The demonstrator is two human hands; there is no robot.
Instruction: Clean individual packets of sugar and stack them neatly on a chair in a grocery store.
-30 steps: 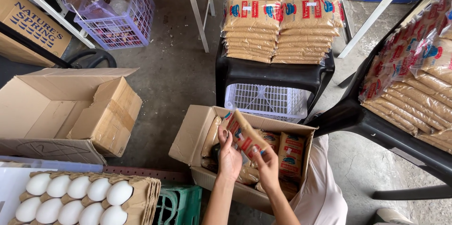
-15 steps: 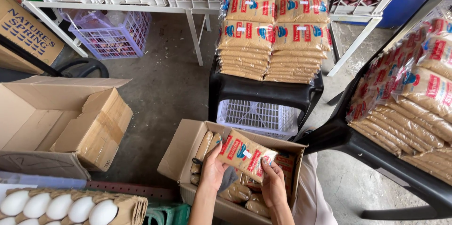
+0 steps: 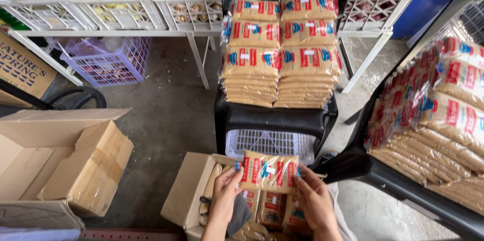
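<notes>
**Both hands lift one packet above the open carton**

The left hand and right hand each close a grip on one side edge of a tan packet, held flat over the open cardboard box. More packets in the box are partly hidden by the hands and cut off by the bottom edge. Stacked packets fill the black chair behind.

Grey concrete floor. Standing on it: black chair stacked with brown packets, second black chair at right also loaded with packets, open cardboard box near bottom edge, larger empty box at left, purple crate under white rack.
</notes>
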